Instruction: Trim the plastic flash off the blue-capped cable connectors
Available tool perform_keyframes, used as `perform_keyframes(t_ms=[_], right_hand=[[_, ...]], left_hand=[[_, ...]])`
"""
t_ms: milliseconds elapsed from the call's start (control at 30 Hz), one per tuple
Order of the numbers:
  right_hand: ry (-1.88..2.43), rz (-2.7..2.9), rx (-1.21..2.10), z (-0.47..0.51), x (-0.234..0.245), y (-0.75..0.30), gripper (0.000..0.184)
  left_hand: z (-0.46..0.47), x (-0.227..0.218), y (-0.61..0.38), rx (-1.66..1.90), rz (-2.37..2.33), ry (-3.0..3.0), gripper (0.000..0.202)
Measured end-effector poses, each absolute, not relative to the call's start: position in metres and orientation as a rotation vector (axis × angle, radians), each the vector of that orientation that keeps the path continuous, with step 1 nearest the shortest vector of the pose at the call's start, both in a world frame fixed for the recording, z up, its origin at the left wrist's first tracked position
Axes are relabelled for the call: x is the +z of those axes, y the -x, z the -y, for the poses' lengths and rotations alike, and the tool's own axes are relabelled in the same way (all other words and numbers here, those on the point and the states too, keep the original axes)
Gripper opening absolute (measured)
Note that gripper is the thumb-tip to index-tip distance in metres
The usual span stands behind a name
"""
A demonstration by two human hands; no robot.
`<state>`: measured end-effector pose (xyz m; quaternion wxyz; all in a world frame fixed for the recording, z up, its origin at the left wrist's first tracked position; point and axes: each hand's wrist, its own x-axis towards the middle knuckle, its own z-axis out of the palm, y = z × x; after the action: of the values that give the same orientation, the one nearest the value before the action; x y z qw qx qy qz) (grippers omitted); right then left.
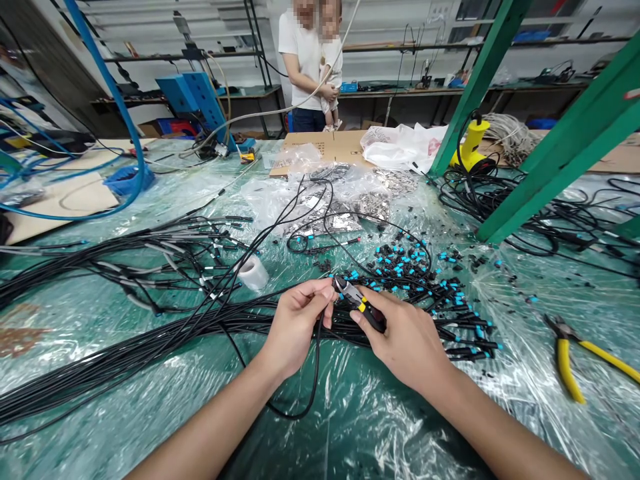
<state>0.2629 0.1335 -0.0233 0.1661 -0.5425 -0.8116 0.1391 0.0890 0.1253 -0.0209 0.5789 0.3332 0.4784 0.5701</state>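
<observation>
My left hand (295, 323) pinches the end of a thin black cable (315, 373) that loops down toward me. My right hand (405, 337) grips small cutters with black and yellow handles (357, 300); their jaws meet the cable end right at my left fingertips. Under both hands a thick bundle of black cables (150, 347) stretches away to the left. Many cable ends with blue connectors (410, 263) lie just behind and to the right of my hands.
Yellow-handled pliers (575, 353) lie at the right. A tape roll (253, 272) sits left of centre. Green frame legs (545, 153) stand at the right, plastic bags of metal parts (345, 200) and cardboard behind. A person holding a child (313, 63) stands at the far side.
</observation>
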Motion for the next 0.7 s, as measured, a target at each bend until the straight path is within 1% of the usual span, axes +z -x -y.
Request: perform_keyframes(t_ms=[67, 133, 267, 367, 567, 700], right_hand=[[1.521, 2.274, 0.559, -0.133, -0.022, -0.263, 0.035], [1.536, 2.227, 0.555, -0.134, -0.021, -0.265, 0.037], [1.528, 2.273, 0.196, -0.141, -0.023, -0.27, 0.046], [1.462, 2.35, -0.017, -0.144, -0.025, -0.273, 0.049], [1.413, 2.421, -0.16, -0.147, -0.026, -0.274, 0.051], [1.456, 2.466, -0.15, -0.146, -0.028, -0.273, 0.052]], left_hand=[[-0.126, -0.02, -0.089, 1.336, -1.12, -0.764, 0.028], [-0.126, -0.019, -0.089, 1.336, -1.122, -0.737, 0.026], [-0.127, -0.018, -0.087, 1.317, -1.127, -0.703, 0.024], [-0.127, -0.016, -0.086, 1.279, -1.148, -0.718, 0.022], [-0.129, -0.019, -0.079, 1.161, -1.269, -0.874, 0.019], [-0.13, -0.024, -0.077, 1.139, -1.33, -0.971, 0.019]])
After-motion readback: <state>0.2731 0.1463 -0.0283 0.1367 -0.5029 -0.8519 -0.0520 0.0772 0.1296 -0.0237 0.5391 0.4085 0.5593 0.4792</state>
